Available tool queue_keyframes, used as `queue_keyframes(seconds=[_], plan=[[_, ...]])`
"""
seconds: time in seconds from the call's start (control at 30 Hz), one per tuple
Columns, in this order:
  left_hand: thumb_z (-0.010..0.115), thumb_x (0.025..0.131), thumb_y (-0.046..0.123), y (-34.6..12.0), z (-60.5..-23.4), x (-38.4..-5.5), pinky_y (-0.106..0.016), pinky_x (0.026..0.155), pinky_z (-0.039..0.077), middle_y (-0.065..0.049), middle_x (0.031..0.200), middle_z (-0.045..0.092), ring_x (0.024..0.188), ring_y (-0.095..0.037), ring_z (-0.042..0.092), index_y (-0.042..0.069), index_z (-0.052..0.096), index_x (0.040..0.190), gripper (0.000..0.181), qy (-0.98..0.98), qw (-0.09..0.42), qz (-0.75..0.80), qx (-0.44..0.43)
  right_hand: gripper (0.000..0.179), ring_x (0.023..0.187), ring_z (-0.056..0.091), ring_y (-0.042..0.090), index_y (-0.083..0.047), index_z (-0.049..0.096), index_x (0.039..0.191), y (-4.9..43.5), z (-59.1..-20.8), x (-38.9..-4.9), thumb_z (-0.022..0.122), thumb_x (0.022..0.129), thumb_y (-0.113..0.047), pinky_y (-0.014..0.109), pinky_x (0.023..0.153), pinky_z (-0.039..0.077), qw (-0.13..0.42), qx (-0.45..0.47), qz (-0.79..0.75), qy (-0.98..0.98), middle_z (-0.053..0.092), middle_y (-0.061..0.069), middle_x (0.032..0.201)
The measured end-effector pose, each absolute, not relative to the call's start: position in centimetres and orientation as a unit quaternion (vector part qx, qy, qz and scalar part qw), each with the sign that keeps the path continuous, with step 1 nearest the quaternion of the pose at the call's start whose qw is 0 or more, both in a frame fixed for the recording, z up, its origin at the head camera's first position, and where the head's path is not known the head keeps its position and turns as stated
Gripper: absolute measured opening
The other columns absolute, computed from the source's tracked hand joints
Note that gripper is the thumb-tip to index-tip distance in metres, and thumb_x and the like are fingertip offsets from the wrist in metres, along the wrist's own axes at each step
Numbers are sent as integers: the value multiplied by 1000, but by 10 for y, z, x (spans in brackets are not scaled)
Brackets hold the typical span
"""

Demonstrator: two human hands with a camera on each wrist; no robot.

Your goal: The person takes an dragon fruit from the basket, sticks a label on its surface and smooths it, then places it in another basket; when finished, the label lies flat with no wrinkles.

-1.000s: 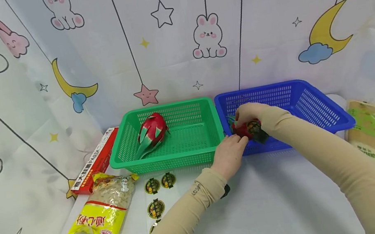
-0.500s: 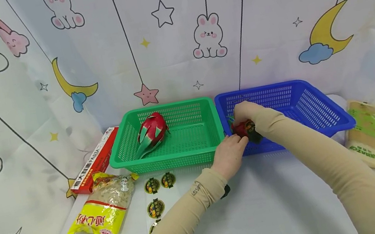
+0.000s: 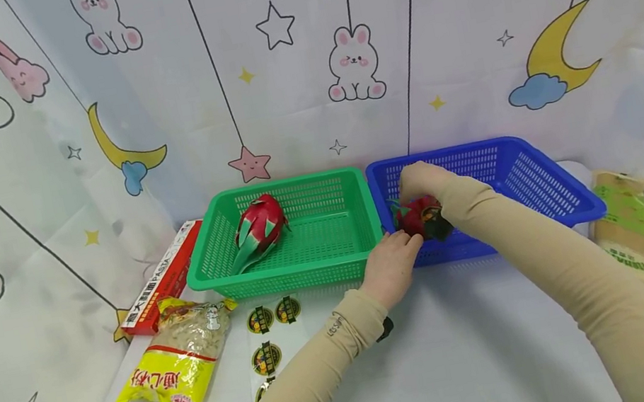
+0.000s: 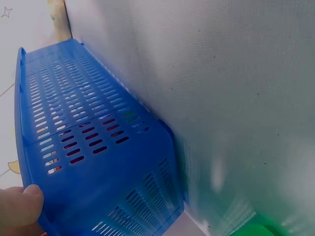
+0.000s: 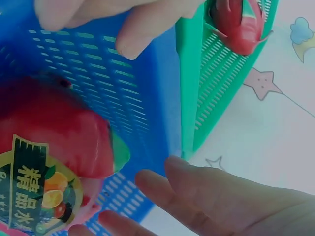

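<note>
Starting at the left, your green perforated plastic basket [image 3: 292, 270] holds a red dragon fruit with green leaf tips [image 3: 266, 219], lying against its left side, its leafy end pointing to the near left. On the tabletop [image 3: 467, 362] just in front is a white sheet of round black-and-gold stickers [image 3: 293, 350], partly under your left sleeve. Farther right, your left hand [image 3: 390, 268] pinches the near left corner of the blue perforated plastic basket [image 3: 541, 180], thumb outside and fingers over the rim; a light hold there should be enough to stop it sliding or tipping. Inside that corner sits the red dragon fruit bearing a black-and-gold label [image 5: 64, 147], seemingly resting on the basket floor. Your right hand [image 3: 419, 178] is beside it, fingers extended and apart with nothing between them; whether a fingertip brushes the fruit, you cannot tell from here. To settle it well, make sure the floor carries its weight, leave the label facing out, and lift your fingers clear without catching the green tips, which could roll it. The right part of the blue basket shows only its bare slotted plastic.
</note>
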State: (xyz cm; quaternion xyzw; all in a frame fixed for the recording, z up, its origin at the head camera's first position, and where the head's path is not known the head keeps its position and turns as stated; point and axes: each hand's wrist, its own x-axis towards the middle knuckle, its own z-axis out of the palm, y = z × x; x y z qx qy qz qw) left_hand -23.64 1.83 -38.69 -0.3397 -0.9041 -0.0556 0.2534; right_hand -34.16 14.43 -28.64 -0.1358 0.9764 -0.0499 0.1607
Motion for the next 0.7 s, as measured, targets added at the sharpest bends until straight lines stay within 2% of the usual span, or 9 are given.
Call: queue_keyframes(seconds=[0.07, 0.17, 0.47, 0.57, 0.7], plan=[[62, 84, 2, 18, -387, -236, -31, 89, 50, 1, 91, 66, 91, -13, 63, 15, 61, 99, 20, -904, 254, -55, -340, 22, 95, 61, 29, -7, 70, 97, 144, -283, -338, 64, 83, -22, 38, 75, 51, 160, -134, -53, 977, 64, 16, 112], [63, 83, 2, 19, -387, -236, -31, 89, 50, 1, 91, 66, 91, -12, 62, 15, 61, 99, 20, -905, 253, -55, -338, 25, 99, 60, 31, -3, 68, 104, 142, -279, -328, 61, 86, -20, 40, 77, 51, 161, -123, -60, 977, 61, 19, 117], [64, 82, 2, 19, -385, -235, -31, 92, 48, 1, 96, 66, 96, -13, 62, 15, 61, 102, 24, -909, 241, -52, -337, 24, 89, 61, 28, -4, 69, 101, 147, -275, -319, 61, 85, -19, 38, 70, 50, 144, -115, -74, 980, 65, 15, 108], [64, 83, 2, 18, -384, -234, -31, 93, 47, 1, 99, 67, 100, -14, 61, 14, 61, 104, 25, -911, 232, -48, -338, 21, 81, 60, 25, -5, 69, 99, 148, -272, -315, 61, 85, -19, 34, 64, 47, 138, -110, -80, 981, 65, 14, 107], [64, 86, 10, 17, -381, -232, -32, 96, 46, 0, 103, 67, 108, -16, 59, 13, 60, 105, 20, -915, 211, -39, -342, 16, 68, 53, 17, -6, 69, 92, 149, -269, -310, 60, 86, -18, 29, 58, 43, 125, -107, -87, 983, 65, 12, 98]])
